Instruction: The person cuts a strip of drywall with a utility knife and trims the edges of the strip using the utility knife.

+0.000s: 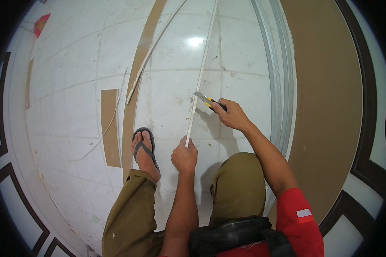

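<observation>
My left hand (pixel 184 156) grips the near end of a long thin white strip (pixel 200 73) that runs away from me across the white tiled floor (pixel 73 85). My right hand (pixel 231 115) holds a utility knife (pixel 206 100) with a yellow and black handle. Its blade tip touches the strip's right edge a little beyond my left hand. I squat over the strip, my left foot in a grey flip-flop (pixel 144 147) standing to the left of it.
A long brown board strip (pixel 137 77) lies left of the white strip, with a thinner white strip (pixel 152 51) across it. A short brown offcut (pixel 110 126) lies further left. Metal rails (pixel 278 64) and a large brown board (pixel 326 98) lie on the right.
</observation>
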`<action>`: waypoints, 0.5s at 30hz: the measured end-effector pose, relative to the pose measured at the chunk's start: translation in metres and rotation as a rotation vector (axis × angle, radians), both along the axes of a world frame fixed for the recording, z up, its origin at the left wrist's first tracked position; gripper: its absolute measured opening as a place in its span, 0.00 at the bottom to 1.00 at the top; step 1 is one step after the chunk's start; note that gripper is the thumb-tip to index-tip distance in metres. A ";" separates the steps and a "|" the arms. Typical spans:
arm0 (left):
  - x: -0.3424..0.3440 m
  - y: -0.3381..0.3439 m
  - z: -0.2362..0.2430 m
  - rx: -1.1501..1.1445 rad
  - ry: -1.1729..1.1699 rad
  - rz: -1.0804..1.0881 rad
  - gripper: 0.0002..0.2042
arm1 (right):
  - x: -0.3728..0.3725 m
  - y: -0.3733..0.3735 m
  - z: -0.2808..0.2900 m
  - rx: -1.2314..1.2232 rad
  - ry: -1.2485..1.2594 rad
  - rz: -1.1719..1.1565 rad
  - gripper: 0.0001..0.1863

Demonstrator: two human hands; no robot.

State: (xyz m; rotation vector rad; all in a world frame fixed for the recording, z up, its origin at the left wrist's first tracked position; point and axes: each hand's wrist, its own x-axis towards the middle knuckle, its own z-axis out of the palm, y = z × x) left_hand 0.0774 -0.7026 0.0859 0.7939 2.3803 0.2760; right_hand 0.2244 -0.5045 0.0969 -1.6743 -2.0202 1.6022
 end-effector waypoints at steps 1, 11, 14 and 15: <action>0.001 0.000 0.000 0.001 0.011 0.001 0.17 | -0.001 -0.001 0.001 0.030 -0.010 0.027 0.25; 0.004 0.004 -0.002 -0.045 0.016 0.003 0.16 | 0.000 0.023 -0.013 -0.055 0.204 -0.063 0.19; -0.001 0.001 -0.005 -0.059 0.027 -0.007 0.16 | -0.015 0.033 -0.004 -0.102 0.236 -0.052 0.22; -0.002 0.001 -0.004 -0.059 0.026 -0.008 0.16 | -0.020 0.037 0.001 -0.091 0.138 -0.022 0.24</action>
